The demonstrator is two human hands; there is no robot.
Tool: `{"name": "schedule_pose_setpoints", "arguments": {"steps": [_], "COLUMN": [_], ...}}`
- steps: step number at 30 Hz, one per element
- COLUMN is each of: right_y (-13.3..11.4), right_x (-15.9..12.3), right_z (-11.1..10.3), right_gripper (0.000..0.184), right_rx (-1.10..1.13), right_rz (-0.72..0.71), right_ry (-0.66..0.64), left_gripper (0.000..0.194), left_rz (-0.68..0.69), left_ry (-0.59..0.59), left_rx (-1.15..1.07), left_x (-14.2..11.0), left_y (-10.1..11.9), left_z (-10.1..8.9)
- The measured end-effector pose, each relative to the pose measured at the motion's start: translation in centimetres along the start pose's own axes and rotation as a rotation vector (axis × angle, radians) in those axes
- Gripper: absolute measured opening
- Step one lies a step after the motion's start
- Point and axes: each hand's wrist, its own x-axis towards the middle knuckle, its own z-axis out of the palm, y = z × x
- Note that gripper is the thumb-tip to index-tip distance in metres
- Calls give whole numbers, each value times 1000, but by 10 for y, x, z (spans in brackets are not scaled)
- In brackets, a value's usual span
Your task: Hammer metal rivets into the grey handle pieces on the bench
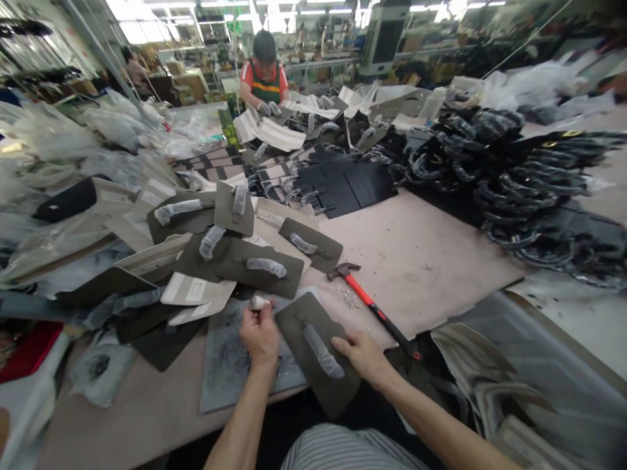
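Note:
My left hand (pixel 261 341) is closed in a pinch around a small whitish cylindrical piece (pixel 258 302), whose kind I cannot make out. Below it lies a worn grey board (pixel 220 372) at the table's near edge. In my right hand (pixel 363 356) is an olive-grey bag panel (pixel 298 320), gripped by its right edge and tilted. A handle wrapped in clear plastic (pixel 321 351) runs along that panel's face. Just beyond, a claw hammer (pixel 361 292) with a red and black handle rests on the table, its head beside scattered small metal bits (pixel 350 299).
Similar panels with wrapped handles (pixel 259 264) are heaped at the left. Black panels (pixel 347 183) lie farther back, and a pile of black wrapped handles (pixel 514 176) covers the right. Across the table a person (pixel 264 75) in gloves works. Plastic sheeting (pixel 112 124) fills the far left.

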Motion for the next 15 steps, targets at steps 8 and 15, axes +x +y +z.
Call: {"name": "schedule_pose_setpoints", "arguments": {"steps": [8, 15], "right_y": [4, 12], "right_x": [-13, -21], "right_z": [4, 12], "right_gripper": [51, 57], "right_rx": [-216, -426], "right_rz": [-62, -44], "right_ry": [194, 199], "left_gripper": [25, 26], "left_rz": [-9, 20], "left_ry": [-347, -475], "left_rx": [-13, -6], "left_x": [-26, -20], "left_y": [9, -4], "left_z": [10, 19]}}
